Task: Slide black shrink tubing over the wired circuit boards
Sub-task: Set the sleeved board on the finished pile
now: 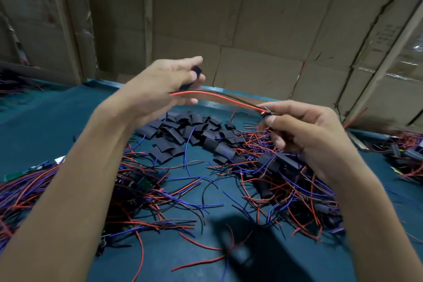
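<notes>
Your forearms fill the near edge of the view, and between them a dark blurred shape lies on the mat, too smeared to identify. Both hands are raised above the table and soft with blur, so fine detail at the fingertips is hard to read.

Your left hand pinches a short piece of black shrink tubing between thumb and fingers; only its dark ends show, the rest is hidden inside the grip. Your right hand has its fingers curled, thumb and forefinger clamped on the small circuit board, which is almost wholly covered by the fingertips, so its face cannot be made out.

From that board a red wire and a black wire run together leftward and slightly up, their long axis nearly level, their free ends reaching your left hand just below the tubing. Whether the wire ends have entered the tubing cannot be told.

Beneath the hands, a heap of cut black tubing pieces lies mid-table on the teal mat. Tangles of red, blue and black wired boards spread near left and right. Cardboard boxes wall the far side.
</notes>
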The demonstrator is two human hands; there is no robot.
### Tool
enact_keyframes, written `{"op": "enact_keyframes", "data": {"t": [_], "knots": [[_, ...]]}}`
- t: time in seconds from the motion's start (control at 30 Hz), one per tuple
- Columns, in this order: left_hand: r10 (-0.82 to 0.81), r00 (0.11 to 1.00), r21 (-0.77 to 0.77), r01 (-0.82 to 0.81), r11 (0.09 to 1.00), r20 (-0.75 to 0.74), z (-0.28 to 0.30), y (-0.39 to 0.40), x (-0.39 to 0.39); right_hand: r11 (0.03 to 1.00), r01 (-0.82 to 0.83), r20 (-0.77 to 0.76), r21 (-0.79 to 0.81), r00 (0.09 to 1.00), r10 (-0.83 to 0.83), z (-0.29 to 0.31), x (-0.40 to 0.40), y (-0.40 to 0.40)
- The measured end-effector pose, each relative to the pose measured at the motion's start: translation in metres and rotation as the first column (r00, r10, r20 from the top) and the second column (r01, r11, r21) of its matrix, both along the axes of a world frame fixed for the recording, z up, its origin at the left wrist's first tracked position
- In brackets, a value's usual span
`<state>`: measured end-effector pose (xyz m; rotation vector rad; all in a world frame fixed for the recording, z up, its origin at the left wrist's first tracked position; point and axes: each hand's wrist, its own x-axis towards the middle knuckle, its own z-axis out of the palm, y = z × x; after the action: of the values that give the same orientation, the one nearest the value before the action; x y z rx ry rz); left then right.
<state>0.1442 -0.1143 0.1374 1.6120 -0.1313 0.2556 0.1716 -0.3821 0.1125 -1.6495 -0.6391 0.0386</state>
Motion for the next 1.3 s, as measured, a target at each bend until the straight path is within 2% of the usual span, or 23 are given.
{"op": "enact_keyframes", "data": {"t": [0.07,0.13,0.27,0.47,0.8,1.03,1.3], "knots": [[-0.034,0.998,0.146,0.026,0.989,0.048,-0.004,-0.001,0.000,0.999,0.019,0.053,-0.044,0.998,-0.017,0.004,0.001,-0.010],[-0.002,0.992,0.328,-0.041,0.944,0.129,-0.004,-0.004,0.001,0.999,0.043,0.105,-0.030,0.994,-0.040,0.007,0.001,-0.018],[-0.062,0.982,0.441,-0.023,0.897,0.177,-0.005,-0.005,0.001,0.992,0.088,0.152,0.086,0.983,-0.101,0.014,0.000,-0.030],[-0.157,0.974,0.488,0.058,0.871,0.166,-0.005,0.000,-0.003,0.969,0.156,0.191,0.189,0.963,-0.192,0.023,0.001,-0.046],[-0.183,0.967,0.478,0.078,0.875,0.176,-0.007,0.001,-0.001,0.961,0.175,0.170,0.215,0.962,-0.213,0.018,0.008,-0.050],[-0.203,0.971,0.499,0.116,0.859,0.124,-0.009,0.002,0.002,0.952,0.171,0.160,0.255,0.963,-0.216,0.016,0.009,-0.044],[-0.194,0.971,0.459,0.108,0.882,0.143,-0.009,0.000,0.002,0.967,0.181,0.180,0.181,0.960,-0.213,0.013,0.010,-0.042]]}}
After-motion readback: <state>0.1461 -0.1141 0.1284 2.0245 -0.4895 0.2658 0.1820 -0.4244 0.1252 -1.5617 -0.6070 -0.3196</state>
